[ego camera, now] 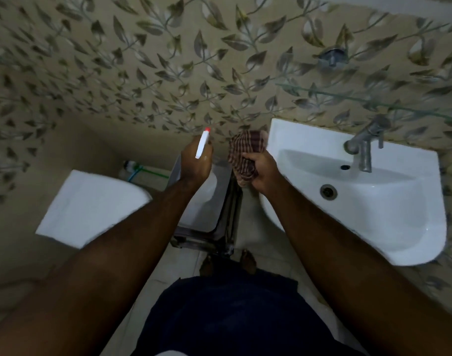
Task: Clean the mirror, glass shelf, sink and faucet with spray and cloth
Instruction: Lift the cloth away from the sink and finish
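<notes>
My left hand (195,163) grips a spray bottle (202,145) with a white head and red nozzle tip, pointed up toward the leaf-patterned wall. My right hand (263,173) holds a bunched brown checked cloth (245,152) just left of the white sink (374,201). The metal faucet (363,145) stands at the sink's back edge over the basin. A glass shelf (374,100) runs along the wall above the sink. No mirror is in view.
A white toilet cistern lid (91,206) sits at the left. A metal-framed bin or stand (207,217) is on the floor between the cistern and the sink. A wall tap (331,57) projects above the shelf. My bare feet (227,263) stand on pale floor tiles.
</notes>
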